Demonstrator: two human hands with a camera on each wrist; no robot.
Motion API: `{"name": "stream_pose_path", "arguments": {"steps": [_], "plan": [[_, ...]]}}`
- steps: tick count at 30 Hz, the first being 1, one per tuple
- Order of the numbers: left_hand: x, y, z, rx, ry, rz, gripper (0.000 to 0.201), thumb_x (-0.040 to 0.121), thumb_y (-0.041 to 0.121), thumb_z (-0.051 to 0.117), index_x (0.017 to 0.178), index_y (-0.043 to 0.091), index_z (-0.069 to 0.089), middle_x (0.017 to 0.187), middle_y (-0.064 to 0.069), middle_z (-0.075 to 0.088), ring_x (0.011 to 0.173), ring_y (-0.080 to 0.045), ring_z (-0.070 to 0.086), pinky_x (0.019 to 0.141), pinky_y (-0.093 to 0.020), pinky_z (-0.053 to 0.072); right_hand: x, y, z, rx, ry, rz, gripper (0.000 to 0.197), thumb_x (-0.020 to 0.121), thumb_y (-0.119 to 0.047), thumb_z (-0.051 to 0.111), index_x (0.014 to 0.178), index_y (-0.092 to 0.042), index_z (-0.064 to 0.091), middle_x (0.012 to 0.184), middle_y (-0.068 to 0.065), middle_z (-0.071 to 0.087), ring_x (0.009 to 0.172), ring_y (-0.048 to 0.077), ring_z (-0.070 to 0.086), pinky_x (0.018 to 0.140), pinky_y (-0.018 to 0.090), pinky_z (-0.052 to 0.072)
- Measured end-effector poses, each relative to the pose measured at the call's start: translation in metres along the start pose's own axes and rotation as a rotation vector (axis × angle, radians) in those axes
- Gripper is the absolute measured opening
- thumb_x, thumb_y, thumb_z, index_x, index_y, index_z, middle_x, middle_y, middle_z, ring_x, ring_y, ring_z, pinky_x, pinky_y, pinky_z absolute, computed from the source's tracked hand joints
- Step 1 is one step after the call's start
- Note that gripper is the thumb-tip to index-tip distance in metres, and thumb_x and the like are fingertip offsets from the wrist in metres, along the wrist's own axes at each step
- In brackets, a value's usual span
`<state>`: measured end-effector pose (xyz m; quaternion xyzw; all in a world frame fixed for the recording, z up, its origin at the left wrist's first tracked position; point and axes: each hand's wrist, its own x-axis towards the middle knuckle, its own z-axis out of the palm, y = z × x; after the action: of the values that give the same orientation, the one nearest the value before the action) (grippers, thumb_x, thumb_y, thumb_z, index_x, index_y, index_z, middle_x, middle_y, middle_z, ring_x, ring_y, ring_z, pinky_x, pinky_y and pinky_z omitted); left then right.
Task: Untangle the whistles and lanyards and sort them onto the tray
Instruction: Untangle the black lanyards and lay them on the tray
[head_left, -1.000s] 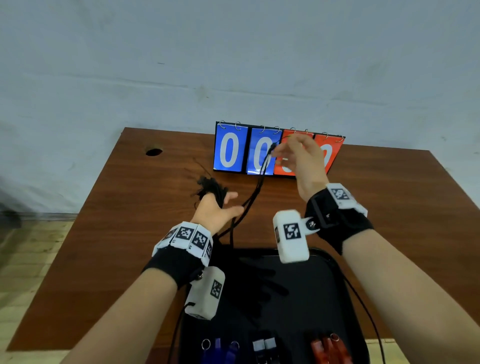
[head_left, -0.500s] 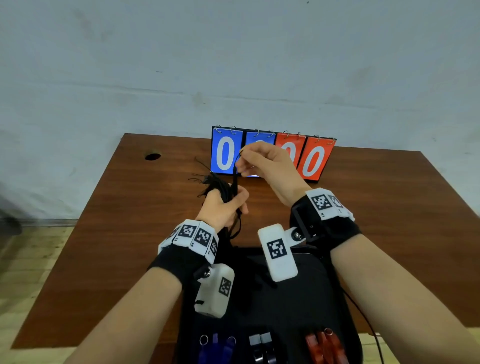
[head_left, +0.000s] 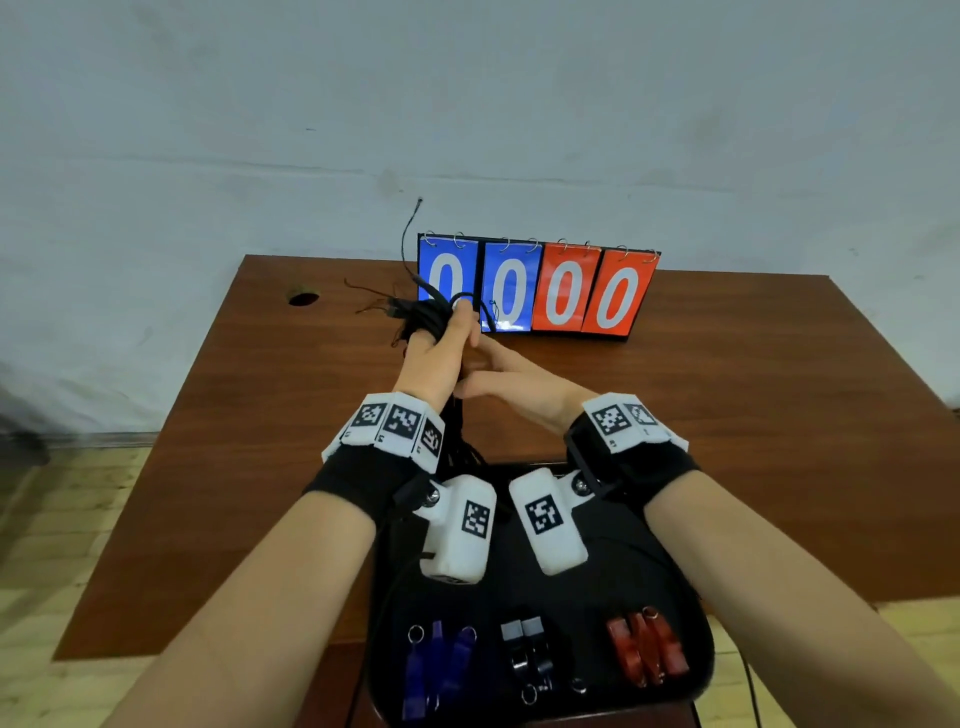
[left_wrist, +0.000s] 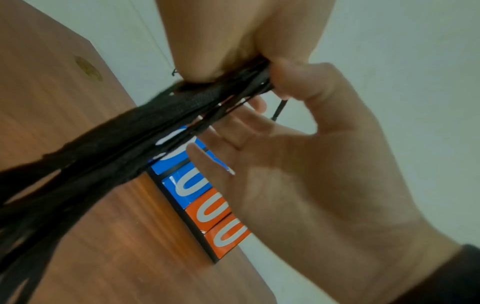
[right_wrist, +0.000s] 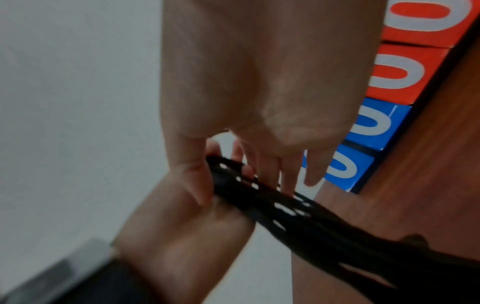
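My left hand (head_left: 445, 338) is raised over the wooden table (head_left: 727, 395) and grips a thick bundle of black lanyards (head_left: 423, 316), whose loose ends stick up and whose strands hang down toward the tray. In the left wrist view the bundle (left_wrist: 130, 144) runs out of the left fist (left_wrist: 233, 51). My right hand (head_left: 501, 375) lies against the left palm with straight fingers (right_wrist: 285, 176); its thumb (left_wrist: 293, 82) sits beside the bundle (right_wrist: 324, 226). On the black tray (head_left: 704, 649) lie blue whistles (head_left: 436, 662), black and grey whistles (head_left: 524, 649) and red whistles (head_left: 647, 654), in separate groups.
A flip scoreboard (head_left: 540, 291) reading 0000, blue and red, stands at the back of the table just behind my hands. A round cable hole (head_left: 303, 299) is at the back left. The tray sits at the near edge. A pale wall is behind.
My right hand carried a black lanyard to the left fist, let it go there and dropped beside the left palm. The left hand closed on the bundle and rose slightly.
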<state>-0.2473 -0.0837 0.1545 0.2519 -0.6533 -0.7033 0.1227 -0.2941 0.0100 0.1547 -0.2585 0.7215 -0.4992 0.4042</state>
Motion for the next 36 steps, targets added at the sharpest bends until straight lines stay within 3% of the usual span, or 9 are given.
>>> {"name": "stream_pose_path", "arguments": {"steps": [6,9,14,17,19,22,25,30,36], "plan": [[-0.012,0.01,0.002,0.043,-0.017,-0.015,0.039,0.093,0.041,0.044,0.063,0.019,0.054,0.072,0.001,0.054,0.078,-0.017,0.055,0.085,-0.035,0.046,-0.003,0.013,0.007,-0.03,0.031,0.003,0.082,0.077,-0.021,0.07,0.144,-0.014,0.025,0.139,-0.001,0.044,0.131,0.015,0.041,0.113,0.032,0.031],[-0.016,0.009,0.004,0.108,-0.018,-0.039,0.038,0.091,0.043,0.048,0.067,0.015,0.057,0.076,-0.001,0.057,0.083,-0.021,0.058,0.09,-0.037,0.046,-0.011,0.018,0.009,-0.113,0.204,-0.042,0.058,0.078,-0.016,0.072,0.121,-0.012,0.033,0.108,-0.006,0.047,0.1,0.007,0.051,0.083,0.012,0.043],[-0.022,0.003,0.007,0.131,-0.041,-0.098,0.057,0.085,0.052,0.052,0.112,0.002,0.059,0.121,-0.018,0.058,0.114,-0.033,0.054,0.104,-0.05,0.04,-0.018,0.023,0.014,-0.086,0.31,-0.148,0.057,0.076,-0.013,0.073,0.12,-0.016,0.037,0.119,0.003,0.048,0.112,0.015,0.051,0.095,0.029,0.046],[-0.024,0.001,0.01,0.053,-0.072,-0.025,0.035,0.09,0.043,0.048,0.075,0.015,0.062,0.106,-0.008,0.063,0.098,-0.026,0.059,0.097,-0.043,0.045,-0.025,0.014,0.015,-0.031,0.223,-0.158,0.035,0.087,0.0,0.055,0.119,-0.011,0.048,0.089,-0.006,0.061,0.079,0.0,0.062,0.072,0.012,0.051],[-0.028,0.003,0.008,-0.032,-0.043,0.017,0.046,0.095,0.035,0.044,0.052,0.021,0.051,0.087,0.0,0.065,0.081,-0.02,0.059,0.083,-0.037,0.047,-0.029,0.015,0.012,0.037,0.185,-0.141,0.018,0.089,0.003,0.045,0.099,-0.009,0.052,0.058,-0.006,0.057,0.048,0.003,0.058,0.061,0.021,0.052],[-0.028,0.0,-0.001,-0.191,-0.005,-0.004,0.044,0.096,0.029,0.043,0.054,0.017,0.044,0.067,0.004,0.068,0.077,-0.015,0.063,0.089,-0.035,0.048,-0.038,0.017,0.002,-0.048,0.021,-0.092,0.011,0.092,-0.006,0.048,0.086,-0.013,0.054,0.04,-0.008,0.046,0.031,0.005,0.042,0.05,0.023,0.052],[-0.034,-0.007,-0.007,-0.192,-0.013,-0.039,0.038,0.097,0.03,0.042,0.063,0.015,0.051,0.078,0.003,0.069,0.08,-0.017,0.064,0.069,-0.028,0.057,-0.048,0.018,-0.015,-0.23,-0.111,-0.04,0.005,0.093,-0.014,0.052,0.093,-0.01,0.054,0.037,-0.009,0.046,0.03,0.003,0.037,0.043,0.018,0.047],[-0.042,-0.027,-0.016,-0.194,0.08,-0.17,0.038,0.094,0.036,0.045,0.062,0.018,0.051,0.072,0.002,0.052,0.064,-0.007,0.055,0.041,-0.015,0.041,-0.066,0.037,-0.057,-0.546,-0.076,0.105,0.012,0.09,-0.029,0.058,0.087,-0.017,0.058,0.054,-0.004,0.048,0.036,0.006,0.044,0.043,0.019,0.045],[-0.055,-0.062,-0.012,-0.488,0.113,-0.32,0.03,0.094,0.025,0.05,0.067,0.012,0.051,0.065,0.002,0.045,0.031,-0.002,0.038,0.03,-0.012,0.03,-0.08,0.06,-0.08,-0.988,0.018,0.173,0.025,0.092,-0.038,0.051,0.098,-0.016,0.062,0.078,-0.001,0.058,0.074,0.016,0.057,0.07,0.029,0.045]]}}
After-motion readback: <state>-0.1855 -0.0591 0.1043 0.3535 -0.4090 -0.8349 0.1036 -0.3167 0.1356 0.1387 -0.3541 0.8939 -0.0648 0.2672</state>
